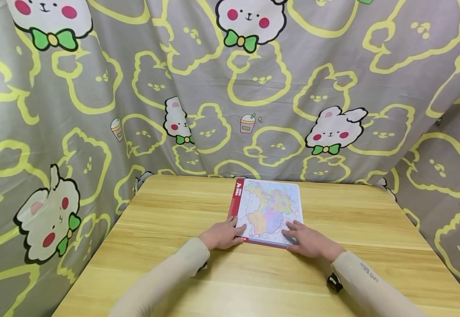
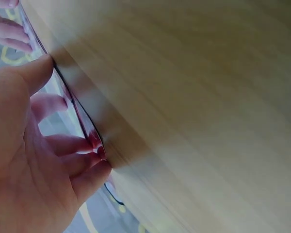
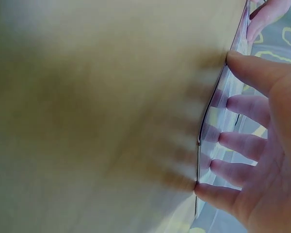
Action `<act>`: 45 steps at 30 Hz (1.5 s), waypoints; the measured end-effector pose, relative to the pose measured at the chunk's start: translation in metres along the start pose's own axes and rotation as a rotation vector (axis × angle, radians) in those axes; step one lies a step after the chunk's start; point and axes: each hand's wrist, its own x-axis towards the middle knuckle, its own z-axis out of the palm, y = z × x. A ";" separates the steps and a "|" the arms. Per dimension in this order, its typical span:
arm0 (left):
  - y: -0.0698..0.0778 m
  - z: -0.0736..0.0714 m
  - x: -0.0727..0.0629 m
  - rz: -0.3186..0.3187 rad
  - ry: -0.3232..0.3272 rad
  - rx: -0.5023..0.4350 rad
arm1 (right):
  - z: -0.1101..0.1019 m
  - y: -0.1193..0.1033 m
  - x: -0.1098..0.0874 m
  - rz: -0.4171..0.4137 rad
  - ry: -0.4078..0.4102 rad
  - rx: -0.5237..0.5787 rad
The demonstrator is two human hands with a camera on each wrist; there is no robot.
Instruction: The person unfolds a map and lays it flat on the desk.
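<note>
A thin rectangular map board (image 1: 271, 209), printed with a pastel-coloured map and a red strip down its left side, lies flat on the wooden table. At its near left corner my left hand (image 1: 221, 233) rests with fingers spread over the red strip. My right hand (image 1: 308, 240) touches the near right corner, fingers stretched onto the printed face. In the left wrist view, the left thumb (image 2: 39, 73) meets the board's edge and the fingertips lie along its side. The right wrist view has the right fingers (image 3: 245, 145) fanned out, their tips on the glossy surface.
The table (image 1: 166, 207) has a light wood grain and extends to both sides of the board. A grey curtain (image 1: 198, 88) with yellow outlines and cartoon rabbits hangs along its back and sides. Dark bands show under both sleeves (image 1: 372, 281).
</note>
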 end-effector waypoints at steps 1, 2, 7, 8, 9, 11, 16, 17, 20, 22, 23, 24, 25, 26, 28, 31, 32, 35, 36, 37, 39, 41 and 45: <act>0.000 0.001 0.001 -0.005 0.000 0.000 | 0.000 0.001 0.000 -0.003 0.002 0.000; 0.001 0.001 0.002 -0.009 -0.002 -0.001 | -0.001 0.003 0.001 -0.006 0.004 -0.003; 0.004 0.000 0.004 -0.032 -0.003 -0.015 | 0.000 0.010 0.004 -0.010 0.001 -0.001; 0.005 0.000 0.005 -0.035 -0.005 -0.013 | 0.000 0.011 0.004 -0.009 -0.001 0.003; 0.006 0.000 0.005 -0.038 -0.005 -0.012 | 0.000 0.012 0.005 -0.006 -0.003 0.007; 0.007 0.000 0.006 -0.041 -0.006 -0.009 | 0.000 0.013 0.005 -0.001 -0.007 0.008; 0.010 0.001 0.008 -0.056 -0.009 -0.002 | -0.002 0.015 0.006 0.007 -0.015 0.016; 0.010 0.001 0.008 -0.060 -0.009 -0.003 | -0.002 0.015 0.007 0.007 -0.017 0.019; 0.010 0.002 0.009 -0.067 -0.013 0.000 | -0.002 0.016 0.008 0.010 -0.022 0.030; 0.010 0.003 0.010 -0.069 -0.014 0.001 | -0.002 0.017 0.009 0.008 -0.023 0.034; 0.010 0.003 0.011 -0.069 -0.015 0.001 | -0.002 0.018 0.009 0.012 -0.024 0.036; 0.010 0.003 0.011 -0.070 -0.016 0.002 | -0.002 0.019 0.009 0.014 -0.024 0.036; 0.011 0.003 0.011 -0.072 -0.016 -0.001 | -0.002 0.019 0.009 0.015 -0.024 0.035; 0.011 0.003 0.012 -0.073 -0.016 -0.002 | -0.001 0.020 0.009 0.016 -0.024 0.033; 0.011 0.003 0.012 -0.076 -0.015 -0.003 | -0.001 0.021 0.009 0.023 -0.026 0.035; 0.012 0.003 0.013 -0.077 -0.013 0.001 | -0.002 0.021 0.010 0.027 -0.030 0.039; 0.012 0.003 0.013 -0.077 -0.014 0.003 | -0.002 0.021 0.010 0.028 -0.031 0.038; 0.012 0.004 0.014 -0.075 -0.013 0.005 | -0.003 0.021 0.010 0.031 -0.035 0.041; 0.012 0.004 0.015 -0.074 -0.016 0.007 | -0.004 0.020 0.010 0.030 -0.034 0.043; 0.012 0.004 0.015 -0.074 -0.016 0.007 | -0.004 0.020 0.010 0.029 -0.034 0.043; 0.012 0.004 0.015 -0.076 -0.013 0.002 | -0.005 0.020 0.010 0.031 -0.036 0.043; 0.012 0.004 0.015 -0.079 -0.014 0.002 | -0.005 0.020 0.010 0.031 -0.037 0.041; 0.012 0.004 0.015 -0.084 -0.008 0.003 | -0.005 0.021 0.010 0.021 -0.034 0.038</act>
